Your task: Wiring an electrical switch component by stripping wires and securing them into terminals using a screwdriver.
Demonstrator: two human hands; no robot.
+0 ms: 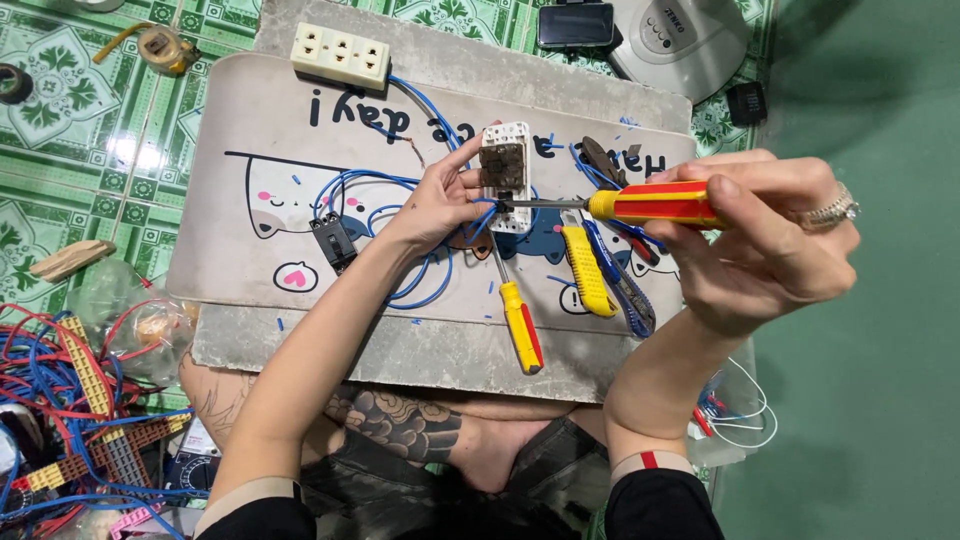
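Note:
My left hand point(435, 200) holds a white wall socket module point(506, 176) turned back side up on a pale mat point(300, 120). My right hand point(760, 240) grips a red and yellow screwdriver point(650, 205) held level, its tip against the lower back of the module. Blue wires point(400, 215) run from the module across the mat to a cream triple outlet point(340, 55) at the far edge.
On the mat lie a second red and yellow screwdriver point(520, 325), a yellow utility knife point(585, 268), blue-handled pliers point(620, 290) and a small black switch point(333, 243). A tangle of red and blue wires point(70, 400) sits at lower left. A tape measure point(160, 45) rests on the tiled floor.

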